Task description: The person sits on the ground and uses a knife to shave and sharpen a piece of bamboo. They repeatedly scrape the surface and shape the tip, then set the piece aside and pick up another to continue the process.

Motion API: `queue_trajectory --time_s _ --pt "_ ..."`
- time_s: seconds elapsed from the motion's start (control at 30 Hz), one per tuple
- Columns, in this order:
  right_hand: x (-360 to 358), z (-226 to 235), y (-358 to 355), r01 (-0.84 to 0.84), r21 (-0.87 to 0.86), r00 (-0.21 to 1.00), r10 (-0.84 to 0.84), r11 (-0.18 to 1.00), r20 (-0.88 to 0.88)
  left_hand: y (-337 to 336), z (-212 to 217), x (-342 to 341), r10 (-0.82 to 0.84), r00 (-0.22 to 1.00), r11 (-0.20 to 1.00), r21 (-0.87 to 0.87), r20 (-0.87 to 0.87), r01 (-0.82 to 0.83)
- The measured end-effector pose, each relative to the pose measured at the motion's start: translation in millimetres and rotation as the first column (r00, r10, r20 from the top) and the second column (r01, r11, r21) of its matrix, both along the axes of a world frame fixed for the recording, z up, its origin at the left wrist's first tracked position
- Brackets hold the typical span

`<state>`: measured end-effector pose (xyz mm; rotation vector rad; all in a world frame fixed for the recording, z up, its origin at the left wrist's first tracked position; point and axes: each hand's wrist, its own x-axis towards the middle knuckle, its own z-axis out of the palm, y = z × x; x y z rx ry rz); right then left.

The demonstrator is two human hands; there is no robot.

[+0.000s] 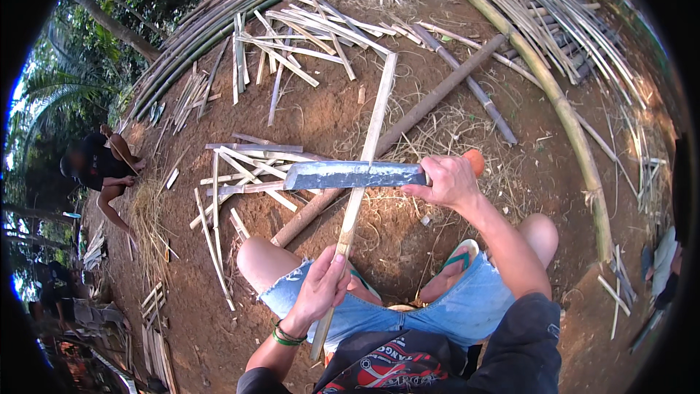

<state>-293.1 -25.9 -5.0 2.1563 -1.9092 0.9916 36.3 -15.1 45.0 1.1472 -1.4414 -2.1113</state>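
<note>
My left hand [324, 277] is closed round the lower part of a long pale bamboo strip [376, 118], which points away from me and slants slightly right. In my right hand [446, 182] is a machete [343, 176] with a broad dark blade and an orange handle end. Its blade lies crosswise over the middle of the strip, tip to the left. Under the strip a thick brown bamboo pole [439, 99] runs diagonally over the ground. Whether the strip touches this pole is hard to tell.
Cut strips lie in a pile [244, 168] left of the pole and in another pile [313, 33] farther off. Long green bamboo poles [193, 51] border the far side. A thick yellowish pole [543, 76] curves along the right. Another person [109, 164] sits at the left.
</note>
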Motion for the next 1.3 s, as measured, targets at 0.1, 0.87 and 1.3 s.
queue_trajectory --time_s 0.1,0.87,1.3 --pt "-9 -1 -4 -0.034 -0.038 0.999 0.034 0.999 -0.013 1 0 3 -0.013 1.0 0.999 -0.04 0.019 0.014" --pt "11 12 -5 0.03 0.173 0.722 -0.141 0.985 0.677 5 -15 -12 -0.051 0.987 0.973 -0.217 0.155 0.084" --pt "-27 26 -3 0.247 0.131 0.718 -0.273 0.96 0.641 -5 -23 -9 -0.088 0.969 0.971 0.197 -0.232 0.136"
